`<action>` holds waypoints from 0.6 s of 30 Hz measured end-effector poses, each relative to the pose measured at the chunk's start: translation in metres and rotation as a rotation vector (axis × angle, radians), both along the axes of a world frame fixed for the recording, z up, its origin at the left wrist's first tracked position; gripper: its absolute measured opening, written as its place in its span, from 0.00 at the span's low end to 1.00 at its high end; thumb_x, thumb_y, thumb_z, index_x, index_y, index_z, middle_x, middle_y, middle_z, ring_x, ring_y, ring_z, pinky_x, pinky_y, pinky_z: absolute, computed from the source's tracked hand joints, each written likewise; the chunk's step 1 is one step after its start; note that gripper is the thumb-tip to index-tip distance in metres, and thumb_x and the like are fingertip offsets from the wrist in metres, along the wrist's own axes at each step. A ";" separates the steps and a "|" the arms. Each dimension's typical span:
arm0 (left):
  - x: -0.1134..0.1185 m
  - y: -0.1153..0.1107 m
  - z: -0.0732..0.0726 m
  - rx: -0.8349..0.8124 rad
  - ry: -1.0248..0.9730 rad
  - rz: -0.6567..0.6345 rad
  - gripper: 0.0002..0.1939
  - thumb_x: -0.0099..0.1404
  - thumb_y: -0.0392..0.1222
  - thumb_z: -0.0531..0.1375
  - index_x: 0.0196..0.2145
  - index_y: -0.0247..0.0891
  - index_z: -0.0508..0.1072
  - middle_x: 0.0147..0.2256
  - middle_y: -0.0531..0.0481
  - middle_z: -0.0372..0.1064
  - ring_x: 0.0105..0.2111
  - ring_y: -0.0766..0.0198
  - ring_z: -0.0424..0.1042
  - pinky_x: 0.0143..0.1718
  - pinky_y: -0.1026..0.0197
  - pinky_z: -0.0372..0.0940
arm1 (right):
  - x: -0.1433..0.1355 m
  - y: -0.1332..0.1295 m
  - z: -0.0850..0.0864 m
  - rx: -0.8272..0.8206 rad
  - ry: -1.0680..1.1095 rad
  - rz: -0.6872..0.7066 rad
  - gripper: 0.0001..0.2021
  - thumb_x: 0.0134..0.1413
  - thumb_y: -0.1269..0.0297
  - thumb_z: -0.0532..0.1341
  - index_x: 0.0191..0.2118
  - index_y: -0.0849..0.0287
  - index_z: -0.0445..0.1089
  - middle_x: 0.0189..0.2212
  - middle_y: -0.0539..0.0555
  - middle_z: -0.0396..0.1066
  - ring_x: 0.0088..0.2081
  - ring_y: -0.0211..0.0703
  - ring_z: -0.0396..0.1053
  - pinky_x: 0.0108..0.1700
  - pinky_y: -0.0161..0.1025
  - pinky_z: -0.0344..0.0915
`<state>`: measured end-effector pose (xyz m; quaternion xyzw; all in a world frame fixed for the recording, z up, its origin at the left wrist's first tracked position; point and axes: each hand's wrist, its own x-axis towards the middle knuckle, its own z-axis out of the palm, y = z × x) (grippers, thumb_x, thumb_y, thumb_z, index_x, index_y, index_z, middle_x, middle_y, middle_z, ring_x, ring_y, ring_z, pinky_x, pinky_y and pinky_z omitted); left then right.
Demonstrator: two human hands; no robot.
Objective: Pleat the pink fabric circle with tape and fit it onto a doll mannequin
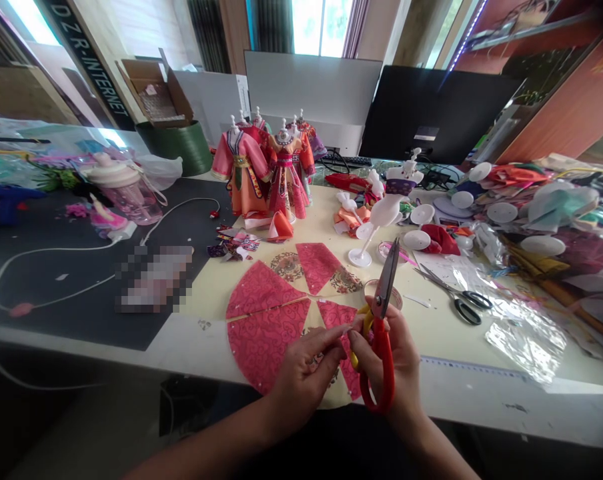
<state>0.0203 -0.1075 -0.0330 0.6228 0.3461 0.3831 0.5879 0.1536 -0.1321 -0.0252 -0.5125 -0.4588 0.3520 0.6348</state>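
Note:
Red and yellow handled scissors [383, 333] are in my right hand [401, 353], blades pointing up and away from me. My left hand [306, 367] has its thumb and index finger brought together close to the right fingertips. Something small and pale sits at the fingertips where the hands meet, too small to name. Below them lies a round cloth piece [269, 333] of red patterned wedges, with beige flowered sections between some of them. A roll of tape [396, 299] lies just behind the scissors, partly hidden by them.
Black-handled scissors [465, 308] lie to the right, near crinkled clear plastic [526, 340]. Several dressed doll stands [286, 173] rise at the back, with a bare white mannequin [385, 212] beside them. Cloth scraps [231, 243] and a white cable [46, 250] lie leftward.

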 end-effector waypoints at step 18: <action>-0.002 0.012 0.006 -0.139 -0.071 0.066 0.12 0.61 0.47 0.60 0.39 0.40 0.77 0.33 0.48 0.72 0.34 0.61 0.70 0.37 0.63 0.65 | -0.010 0.004 -0.009 0.117 -0.085 -0.019 0.21 0.53 0.66 0.61 0.52 0.48 0.57 0.32 0.48 0.66 0.31 0.38 0.69 0.33 0.38 0.70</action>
